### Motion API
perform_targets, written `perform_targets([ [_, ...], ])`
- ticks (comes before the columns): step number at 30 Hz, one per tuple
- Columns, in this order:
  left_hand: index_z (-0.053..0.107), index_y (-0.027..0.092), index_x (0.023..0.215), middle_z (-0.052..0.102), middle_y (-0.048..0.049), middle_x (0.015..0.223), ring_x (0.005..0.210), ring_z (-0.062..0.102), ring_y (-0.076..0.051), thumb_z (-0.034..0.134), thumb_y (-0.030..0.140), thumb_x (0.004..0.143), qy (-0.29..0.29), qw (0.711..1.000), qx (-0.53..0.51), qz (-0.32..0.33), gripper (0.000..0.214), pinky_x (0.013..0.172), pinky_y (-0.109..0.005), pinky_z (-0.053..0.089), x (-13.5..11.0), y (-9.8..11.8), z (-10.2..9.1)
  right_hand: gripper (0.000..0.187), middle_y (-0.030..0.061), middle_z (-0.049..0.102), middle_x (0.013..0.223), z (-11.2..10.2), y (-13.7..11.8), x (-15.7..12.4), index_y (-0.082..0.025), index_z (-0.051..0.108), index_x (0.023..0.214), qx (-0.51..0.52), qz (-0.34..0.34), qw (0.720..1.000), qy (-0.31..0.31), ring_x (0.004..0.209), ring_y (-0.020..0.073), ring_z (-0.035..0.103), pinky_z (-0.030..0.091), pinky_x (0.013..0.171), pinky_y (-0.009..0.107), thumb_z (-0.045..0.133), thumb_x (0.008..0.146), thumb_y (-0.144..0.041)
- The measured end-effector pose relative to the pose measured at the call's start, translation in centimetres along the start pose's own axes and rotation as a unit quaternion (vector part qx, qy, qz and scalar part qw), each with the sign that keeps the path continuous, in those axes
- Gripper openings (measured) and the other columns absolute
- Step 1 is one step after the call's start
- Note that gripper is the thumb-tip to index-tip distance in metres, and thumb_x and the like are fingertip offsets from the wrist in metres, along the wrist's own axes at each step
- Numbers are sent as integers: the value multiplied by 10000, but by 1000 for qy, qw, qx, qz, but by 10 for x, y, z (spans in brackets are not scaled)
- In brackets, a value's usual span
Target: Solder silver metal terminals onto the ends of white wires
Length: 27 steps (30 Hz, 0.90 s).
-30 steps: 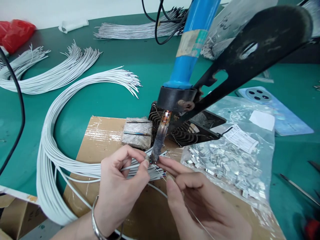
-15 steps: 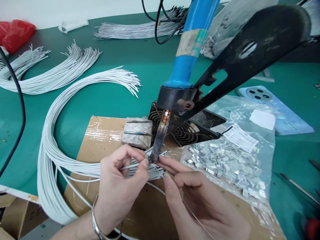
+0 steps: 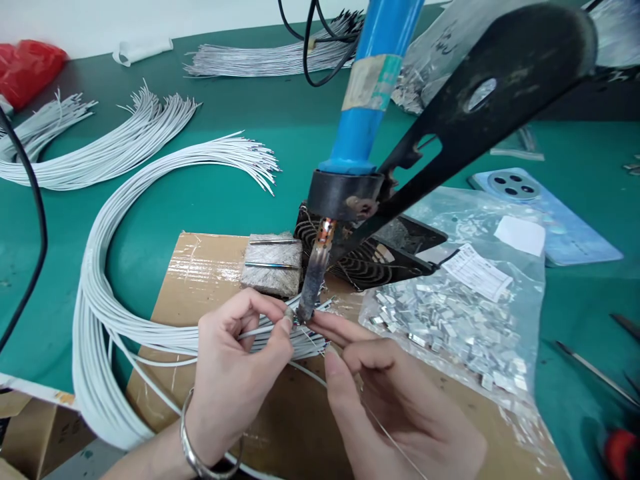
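A blue-handled soldering iron (image 3: 357, 127) is clamped in a black stand (image 3: 480, 100), its tip pointing down. Just left of the tip, my left hand (image 3: 243, 363) pinches the end of a white wire between thumb and forefinger; the very end is hidden by fingertips and tip. My right hand (image 3: 400, 393) holds a thin strand of solder wire (image 3: 390, 435), which runs from below up to the tip. Its extended fingers rest close to the tip's right side. A large bundle of white wires (image 3: 95, 287) curves under and behind my left hand.
A cardboard sheet (image 3: 200, 267) lies under the work. Behind the tip are a wrapped block (image 3: 273, 280) and a black fan (image 3: 360, 267). To the right are a plastic bag of small metal pieces (image 3: 455, 327), a phone (image 3: 570, 227) and a pointed tool (image 3: 595, 373). More wire bundles (image 3: 125, 153) lie at left.
The view has shifted slightly, so most things appear a little further left. Both hands stay at the iron's tip with the same grips.
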<state>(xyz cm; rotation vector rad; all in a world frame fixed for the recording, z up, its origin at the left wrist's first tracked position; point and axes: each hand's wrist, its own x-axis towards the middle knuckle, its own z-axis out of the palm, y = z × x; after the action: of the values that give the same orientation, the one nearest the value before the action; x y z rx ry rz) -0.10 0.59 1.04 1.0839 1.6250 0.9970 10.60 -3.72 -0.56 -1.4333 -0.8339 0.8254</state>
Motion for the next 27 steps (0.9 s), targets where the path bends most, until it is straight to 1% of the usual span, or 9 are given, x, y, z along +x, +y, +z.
perform_targets([
  [3, 627, 193, 637, 695, -25, 679, 629, 618, -166, 697, 195, 703, -5, 1000, 6, -1, 96, 494, -232, 381, 1, -1, 0, 218, 56, 817, 963, -1, 0, 0, -214, 630, 659, -3, 0, 1000, -3, 890, 177, 788, 612, 710, 190, 725, 837, -135],
  [7, 631, 192, 643, 719, -45, 736, 675, 637, -183, 696, 186, 703, -10, 1000, 3, 0, 88, 510, -238, 399, 0, -2, 1, 196, 54, 815, 984, -1, -1, 0, -211, 649, 676, 7, 3, 1000, -5, 831, 160, 788, 616, 701, 184, 743, 838, -153],
  [10, 631, 192, 647, 723, -48, 752, 648, 625, -174, 702, 189, 698, -11, 1000, 5, -3, 87, 494, -236, 387, -2, -2, 0, 194, 54, 812, 979, -1, -1, 0, -206, 650, 676, 12, 2, 1000, 2, 806, 155, 790, 619, 700, 179, 752, 831, -149],
  [18, 636, 197, 658, 683, -22, 683, 662, 636, -180, 698, 188, 710, -9, 1000, 1, 6, 82, 498, -227, 400, -2, -2, 0, 198, 54, 814, 964, 0, 0, 0, -208, 658, 665, 7, -9, 1000, 11, 815, 164, 785, 635, 725, 200, 772, 819, -154],
  [23, 632, 193, 646, 710, -26, 723, 614, 613, -155, 703, 176, 704, -10, 1000, -7, 9, 93, 491, -223, 400, -3, -1, -1, 192, 26, 817, 980, 0, -1, -1, -225, 666, 674, 13, 0, 1000, 16, 827, 154, 777, 634, 741, 193, 771, 815, -147],
  [27, 638, 191, 646, 726, -33, 741, 638, 627, -160, 700, 170, 706, -8, 1000, -5, 8, 89, 490, -223, 392, -2, -1, -2, 179, 47, 817, 984, -1, -1, 0, -214, 675, 686, -1, -10, 1000, 4, 819, 165, 782, 633, 739, 211, 780, 811, -143],
])
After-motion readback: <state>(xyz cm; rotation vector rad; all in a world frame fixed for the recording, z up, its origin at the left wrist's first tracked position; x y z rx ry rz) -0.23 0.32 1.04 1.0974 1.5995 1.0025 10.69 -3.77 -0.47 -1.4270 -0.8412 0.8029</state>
